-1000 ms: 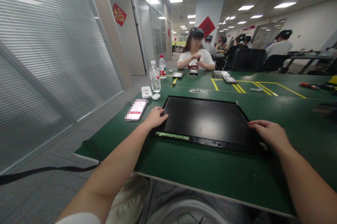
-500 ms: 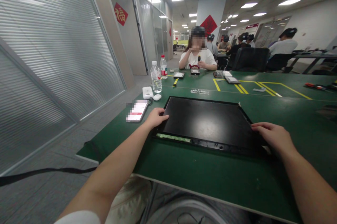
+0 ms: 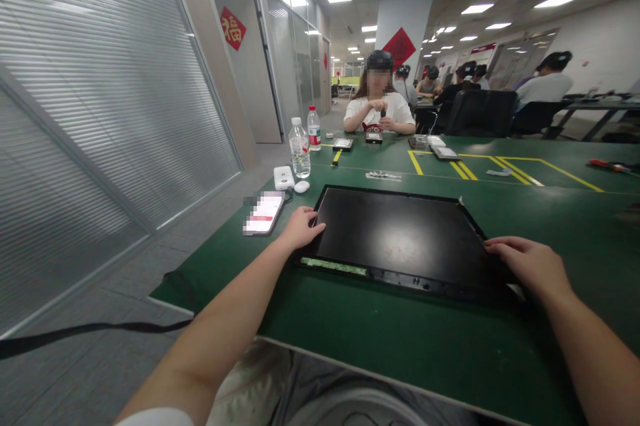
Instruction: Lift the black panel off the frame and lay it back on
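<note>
A black display panel (image 3: 395, 229) lies on the green table before me, its dark glossy screen facing up. A strip of green circuit board (image 3: 334, 267) shows along its near edge, at the left. My left hand (image 3: 303, 229) grips the left edge, thumb on top and the other fingers partly hidden at the rim. At the right edge, my right hand (image 3: 533, 263) pinches the frame with its fingers closed together. A small pale piece (image 3: 516, 291), perhaps tape, shows near the close right corner.
Left of the panel are a phone (image 3: 265, 213), a white charger (image 3: 284, 178), a white oval case (image 3: 302, 187) and two water bottles (image 3: 300, 149). Small metal pieces (image 3: 383, 176) lie beyond it. Across the table a person (image 3: 379, 109) holds a dark-handled tool over a hard drive (image 3: 373, 137).
Both hands keep their hold on the panel, with hardly any movement. The person opposite has lowered one hand from the face to the tool. The view has shifted slightly.
</note>
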`<state>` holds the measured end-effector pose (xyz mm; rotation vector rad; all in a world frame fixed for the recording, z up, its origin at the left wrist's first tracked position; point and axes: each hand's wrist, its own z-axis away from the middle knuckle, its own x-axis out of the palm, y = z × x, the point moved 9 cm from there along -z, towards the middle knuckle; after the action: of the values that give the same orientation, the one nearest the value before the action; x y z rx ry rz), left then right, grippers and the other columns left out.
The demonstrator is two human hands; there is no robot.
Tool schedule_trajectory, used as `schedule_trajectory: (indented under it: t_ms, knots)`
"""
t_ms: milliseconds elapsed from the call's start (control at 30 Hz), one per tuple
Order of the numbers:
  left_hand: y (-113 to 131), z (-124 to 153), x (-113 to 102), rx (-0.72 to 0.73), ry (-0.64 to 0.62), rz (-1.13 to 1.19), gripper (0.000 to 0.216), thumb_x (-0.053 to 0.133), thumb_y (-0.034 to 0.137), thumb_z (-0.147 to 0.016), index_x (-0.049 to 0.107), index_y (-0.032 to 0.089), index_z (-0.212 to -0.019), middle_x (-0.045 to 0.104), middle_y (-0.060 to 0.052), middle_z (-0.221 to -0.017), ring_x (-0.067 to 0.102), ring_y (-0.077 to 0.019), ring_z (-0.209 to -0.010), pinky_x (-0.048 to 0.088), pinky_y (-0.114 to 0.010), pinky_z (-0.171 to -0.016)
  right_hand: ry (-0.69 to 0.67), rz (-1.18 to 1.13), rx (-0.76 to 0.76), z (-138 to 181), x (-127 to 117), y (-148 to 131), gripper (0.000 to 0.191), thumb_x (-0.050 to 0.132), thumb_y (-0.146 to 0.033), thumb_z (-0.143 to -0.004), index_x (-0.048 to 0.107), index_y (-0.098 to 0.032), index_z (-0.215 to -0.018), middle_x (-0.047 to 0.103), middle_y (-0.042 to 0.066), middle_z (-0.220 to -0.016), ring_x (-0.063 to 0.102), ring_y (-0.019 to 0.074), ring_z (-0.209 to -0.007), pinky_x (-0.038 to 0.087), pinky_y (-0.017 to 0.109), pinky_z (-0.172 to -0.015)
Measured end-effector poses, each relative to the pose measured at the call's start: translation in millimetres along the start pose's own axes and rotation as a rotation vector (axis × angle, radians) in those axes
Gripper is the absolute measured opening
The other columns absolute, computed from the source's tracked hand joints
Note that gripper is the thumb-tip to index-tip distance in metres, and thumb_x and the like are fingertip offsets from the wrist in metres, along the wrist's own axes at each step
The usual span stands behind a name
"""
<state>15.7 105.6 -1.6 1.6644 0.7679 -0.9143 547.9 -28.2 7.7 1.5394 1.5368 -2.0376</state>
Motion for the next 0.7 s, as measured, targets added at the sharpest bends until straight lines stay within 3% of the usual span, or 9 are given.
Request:
schedule_trajectory:
  t_ms: [400, 567, 700]
  knots:
    - [11, 4, -7, 0.029, -0.023, -0.035, 0.031, 0.074, 0.038, -0.093, 0.084, 0.016, -0.114, 0.071, -0.020, -0.141, 0.067, -0.0378, -0.137, 0.050, -0.047, -0.124, -0.019, 0.109, -0.093, -8, 5, -2, 0.033, 0.058, -0.052, -0.074, 0.083, -0.031, -0.078, 0.082, 0.010, -0.089, 0.074, 0.0364, -0.092, 0.054, 0.044, -0.078]
    - [20, -10, -12, 0.056, -0.174, -0.115, 0.027, 0.078, 0.039, -0.089, 0.086, 0.017, -0.102, 0.077, -0.020, -0.130, 0.074, -0.0381, -0.126, 0.055, -0.042, -0.116, -0.001, 0.102, -0.128, -10, 7, -1, 0.035, 0.058, -0.054, -0.074, 0.084, -0.032, -0.077, 0.084, 0.008, -0.091, 0.075, 0.0363, -0.097, 0.054, 0.044, -0.082]
    - [23, -7, -9, 0.102, -0.303, -0.217, 0.043, 0.077, 0.043, -0.093, 0.083, 0.013, -0.123, 0.068, -0.026, -0.151, 0.070, -0.0424, -0.136, 0.052, -0.047, -0.120, 0.005, 0.092, -0.112, -10, 6, 1, 0.035, 0.059, -0.053, -0.075, 0.085, -0.031, -0.079, 0.084, 0.008, -0.090, 0.076, 0.0351, -0.094, 0.054, 0.043, -0.080]
